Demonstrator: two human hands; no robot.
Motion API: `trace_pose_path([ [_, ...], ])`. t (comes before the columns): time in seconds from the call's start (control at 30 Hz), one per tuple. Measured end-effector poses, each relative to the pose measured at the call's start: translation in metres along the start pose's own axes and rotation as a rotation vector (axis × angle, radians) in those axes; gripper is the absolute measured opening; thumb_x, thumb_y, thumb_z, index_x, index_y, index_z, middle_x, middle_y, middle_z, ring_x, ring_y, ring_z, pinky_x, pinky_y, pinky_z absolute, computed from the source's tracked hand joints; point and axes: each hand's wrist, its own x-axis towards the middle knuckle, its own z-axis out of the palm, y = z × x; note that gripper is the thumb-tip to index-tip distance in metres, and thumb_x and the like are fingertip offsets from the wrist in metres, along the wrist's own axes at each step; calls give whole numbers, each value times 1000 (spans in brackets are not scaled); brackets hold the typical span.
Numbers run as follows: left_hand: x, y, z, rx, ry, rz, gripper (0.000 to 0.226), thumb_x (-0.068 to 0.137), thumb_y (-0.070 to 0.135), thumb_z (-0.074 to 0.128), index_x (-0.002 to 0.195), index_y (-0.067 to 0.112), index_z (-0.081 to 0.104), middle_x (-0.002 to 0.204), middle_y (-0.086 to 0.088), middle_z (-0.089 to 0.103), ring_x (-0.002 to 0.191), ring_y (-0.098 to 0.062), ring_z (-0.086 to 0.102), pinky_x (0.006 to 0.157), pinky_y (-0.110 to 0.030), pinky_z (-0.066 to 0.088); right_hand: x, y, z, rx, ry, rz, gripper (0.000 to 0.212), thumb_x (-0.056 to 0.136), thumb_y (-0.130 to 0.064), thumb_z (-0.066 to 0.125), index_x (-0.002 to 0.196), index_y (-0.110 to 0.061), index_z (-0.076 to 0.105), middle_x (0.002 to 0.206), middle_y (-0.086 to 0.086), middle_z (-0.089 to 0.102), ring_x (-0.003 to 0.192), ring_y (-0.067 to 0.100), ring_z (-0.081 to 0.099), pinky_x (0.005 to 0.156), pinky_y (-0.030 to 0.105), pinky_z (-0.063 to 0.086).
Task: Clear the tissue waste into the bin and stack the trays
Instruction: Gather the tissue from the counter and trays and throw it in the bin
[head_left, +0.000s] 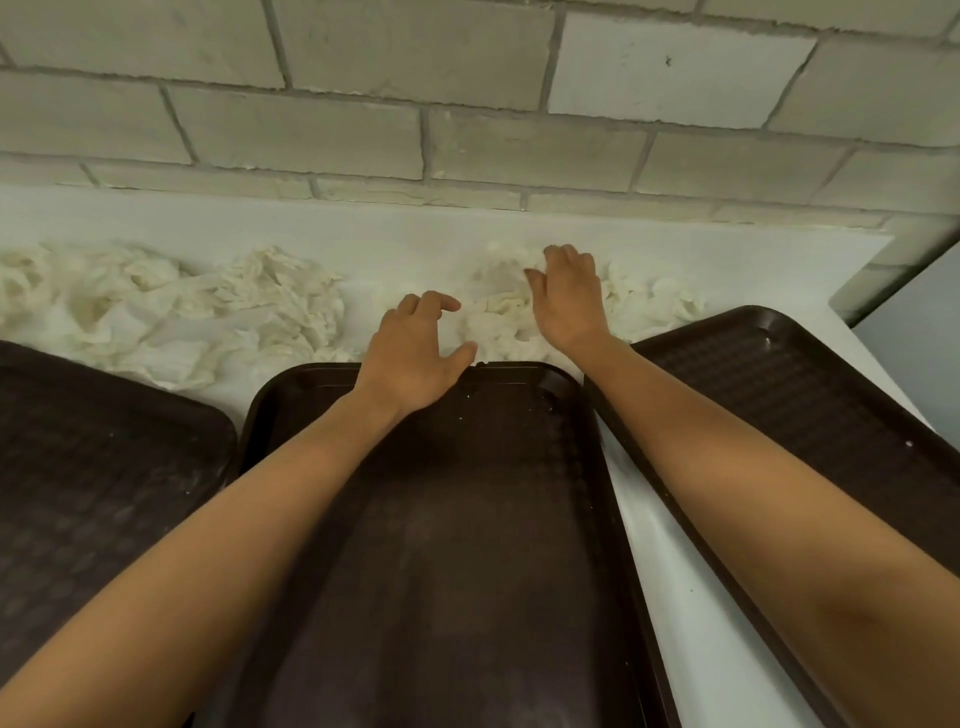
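Note:
Three dark brown trays lie side by side on a white counter: the left tray (98, 457), the middle tray (467, 545) and the right tray (831, 405). Crumpled white tissue lies along the back of the counter, a large heap (208, 312) at the left and a smaller pile (498, 312) behind the middle tray. My left hand (415, 348) hovers over the middle tray's far rim, fingers spread, holding nothing. My right hand (569, 296) rests palm down on the smaller pile, fingers curled into the tissue.
A pale brick wall (467, 104) rises directly behind the counter. The counter (878, 260) ends at the right beyond the right tray. More tissue (660, 301) lies right of my right hand. No bin is in view.

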Motion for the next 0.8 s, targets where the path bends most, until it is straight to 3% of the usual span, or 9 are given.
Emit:
trace_pose_path([
  [0.1,6,6,5,15,5,14,52,85,39,61,130,20,43,129,-5,48,121,-24,43,97,-36,40,3,-3,-13,262,95,92,32,101,-25,35,109,1,51,94,8,50,87,18,47,79,32,40],
  [0.27,21,22,15,135,-33,19,64,82,50,61,135,22,38,138,-6,39,127,-28,35,100,-41,37,6,1,-29,419,202,133,28,101,-27,35,102,-5,52,67,-9,45,59,5,44,52,14,34],
  [0.4,36,33,25,225,-119,-35,72,77,66,55,136,34,32,143,-7,33,131,-31,32,100,-50,34,3,9,-38,436,216,164,34,98,-39,40,87,-8,50,60,-8,44,56,7,43,54,21,36],
  [0.53,50,40,34,280,-232,-62,73,76,69,54,137,41,26,141,-7,33,129,-33,32,98,-49,35,-5,16,-41,441,188,214,45,91,-55,44,70,-15,42,59,-5,42,57,10,41,61,26,39],
  [0.63,56,41,40,303,-260,-38,68,83,53,58,140,33,28,138,-9,36,128,-32,31,96,-43,38,-11,20,-41,470,147,258,52,92,-57,39,91,-8,58,67,4,52,69,13,51,77,35,45],
  [0.67,57,41,42,289,-262,-36,64,86,47,58,140,28,30,137,-10,36,128,-32,31,97,-41,38,-13,21,-40,494,148,265,49,94,-55,36,88,-13,60,68,4,54,71,12,52,78,33,45],
  [0.73,59,41,45,269,-261,-20,55,91,40,54,138,18,34,136,-12,38,126,-31,33,99,-39,37,-16,22,-38,530,184,277,48,98,-48,32,60,-20,41,58,-3,43,59,7,42,67,26,38],
  [0.8,60,39,48,241,-249,-14,49,95,35,49,137,12,37,135,-15,41,124,-32,36,99,-37,36,-17,24,-35,529,198,288,50,100,-42,31,56,-19,28,54,-6,34,53,6,32,59,21,31],
])
